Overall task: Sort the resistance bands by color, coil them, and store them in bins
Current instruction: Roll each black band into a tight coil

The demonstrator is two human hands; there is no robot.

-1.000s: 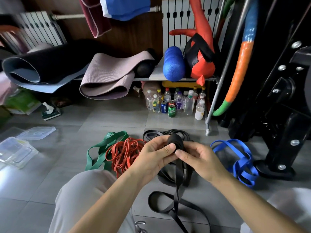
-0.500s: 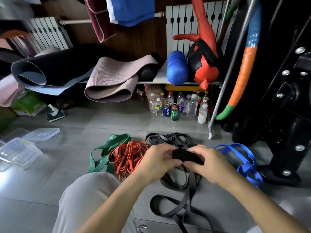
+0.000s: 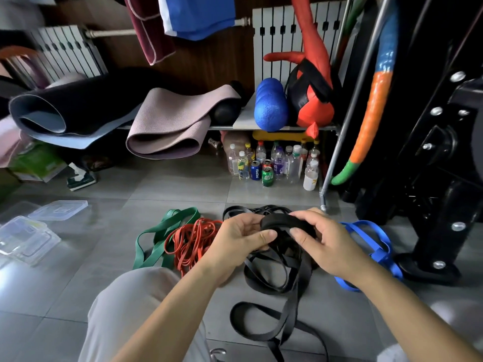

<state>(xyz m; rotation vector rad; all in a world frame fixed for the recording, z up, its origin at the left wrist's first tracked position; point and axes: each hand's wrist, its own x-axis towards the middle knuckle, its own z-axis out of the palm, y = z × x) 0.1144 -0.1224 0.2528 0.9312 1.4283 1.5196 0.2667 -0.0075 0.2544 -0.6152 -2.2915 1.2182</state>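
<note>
Black band (image 3: 285, 222) is half rolled into a coil and held in the air above the floor (image 3: 136, 189), between both hands. Left hand (image 3: 235, 244) pinches the coil w/ thumb on the near side and fingers behind; right hand (image 3: 333, 248) grips it the same way from the other side. I judge this two-sided hold keeps the turns tight, so the rubber does not spring open. The loose tail hangs from the coil and lies in loops on the floor beside the knee (image 3: 136, 296), so prob. many turns are left.

Colours lie apart: green band (image 3: 162, 232) and red bands (image 3: 194, 240) just left of the hands, blue band (image 3: 376, 240) at right, a black pile (image 3: 240, 211) behind. Clear bins (image 3: 24, 237) w/ a lid (image 3: 58, 210) wait at the floor's left edge, well apart from the hands.

Floor is grey tile. At its far edge a shelf (image 3: 243, 121) carries mats (image 3: 167, 131); bottles (image 3: 271, 163) stand under it.
</note>
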